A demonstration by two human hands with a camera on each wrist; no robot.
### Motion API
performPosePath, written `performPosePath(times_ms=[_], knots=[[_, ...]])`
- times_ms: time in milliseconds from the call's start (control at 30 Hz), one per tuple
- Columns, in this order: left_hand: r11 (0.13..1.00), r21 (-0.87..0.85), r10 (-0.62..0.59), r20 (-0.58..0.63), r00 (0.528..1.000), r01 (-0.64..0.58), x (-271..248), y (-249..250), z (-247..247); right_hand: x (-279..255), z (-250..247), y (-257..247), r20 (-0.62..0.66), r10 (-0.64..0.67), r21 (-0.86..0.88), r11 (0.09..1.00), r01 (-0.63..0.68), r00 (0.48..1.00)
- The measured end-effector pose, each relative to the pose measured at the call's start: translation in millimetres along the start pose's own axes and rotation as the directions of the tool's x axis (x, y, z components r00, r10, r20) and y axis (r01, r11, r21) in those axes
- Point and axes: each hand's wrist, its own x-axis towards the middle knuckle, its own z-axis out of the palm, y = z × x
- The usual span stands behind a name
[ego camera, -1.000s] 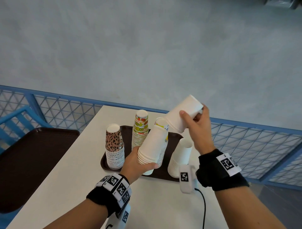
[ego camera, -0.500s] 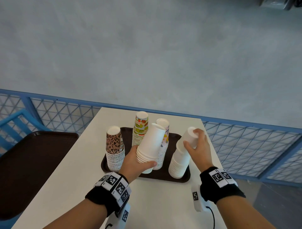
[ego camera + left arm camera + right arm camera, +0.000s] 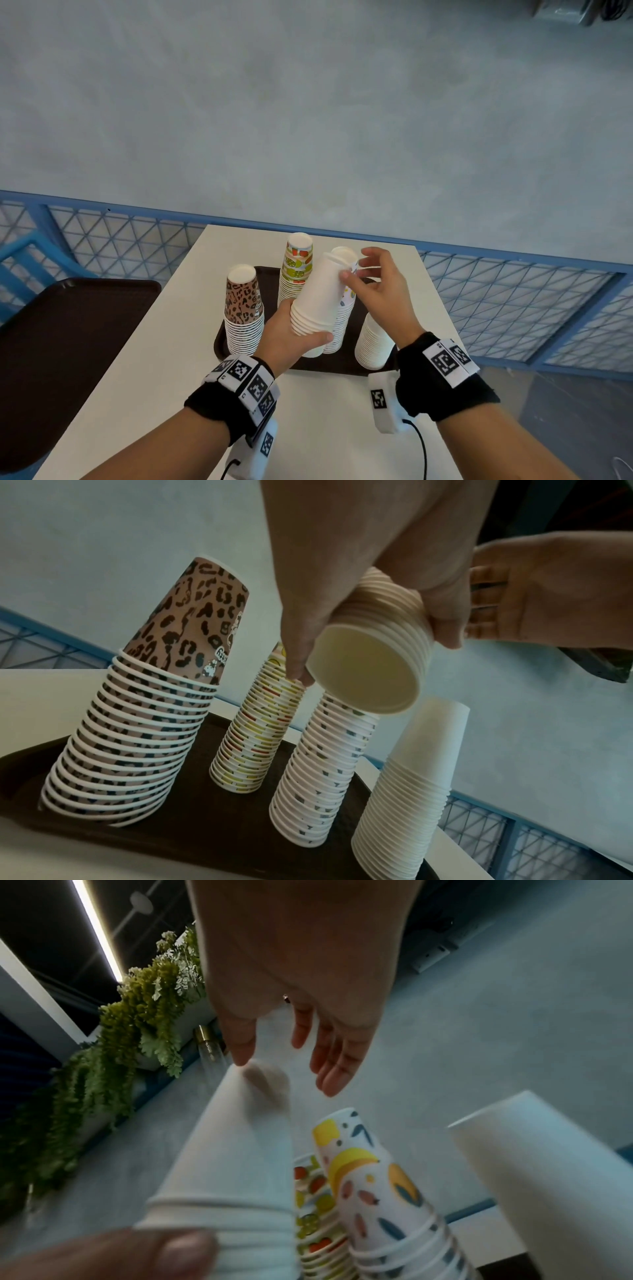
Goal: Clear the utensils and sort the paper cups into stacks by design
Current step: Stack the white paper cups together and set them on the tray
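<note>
My left hand grips the rims of a short tilted stack of plain white cups, held above the brown tray. My right hand is open and empty; its thumb touches the top cup of that stack and its fingers are spread. On the tray stand a leopard-print stack, a fruit-print stack, a pastel-pattern stack and a tall plain white stack. The left wrist view shows the held stack's open mouth. In the right wrist view the straight fingers hover over the held stack.
The tray sits at the far end of a narrow white table. A second brown tray lies to the left, off the table. A blue mesh railing runs behind the table and along its right side.
My right hand carried one white cup down onto the white stack on the tray, let go, and came back empty to the top of the stack in my left hand.
</note>
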Motion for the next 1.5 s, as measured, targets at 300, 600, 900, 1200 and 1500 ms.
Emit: performPosePath(times_ms=[300, 600, 900, 1200, 1500], knots=[[0.999, -0.032, 0.029, 0.035, 0.999, -0.028, 1.8, 1.5, -10.4, -3.7, 33.0, -10.3, 0.191, 0.119, -0.018, 0.993, -0.118, 0.974], [0.998, 0.061, 0.017, 0.064, 0.998, -0.021, 2.8, -2.4, -17.5, 12.5, 13.8, -23.1, -0.031, 0.055, 0.166, 0.985, -0.049, 0.998], [0.999, 0.054, -0.006, 0.050, 0.999, 0.003, 7.3, 1.9, -12.9, 36.1, -45.4, -8.2, -0.294, -0.105, -0.146, 0.987, 0.064, 0.950], [0.999, 0.043, -0.021, 0.014, 1.000, 0.021, 8.7, 3.4, 3.1, 24.1, -43.9, 59.1, -0.185, 0.047, -0.339, 0.935, -0.108, 0.982], [0.999, 0.041, -0.008, -0.013, 1.000, 0.009, 4.2, 14.7, 17.9, 19.2, -41.1, 47.1, -0.161, -0.088, -0.276, 0.960, 0.041, 0.983]])
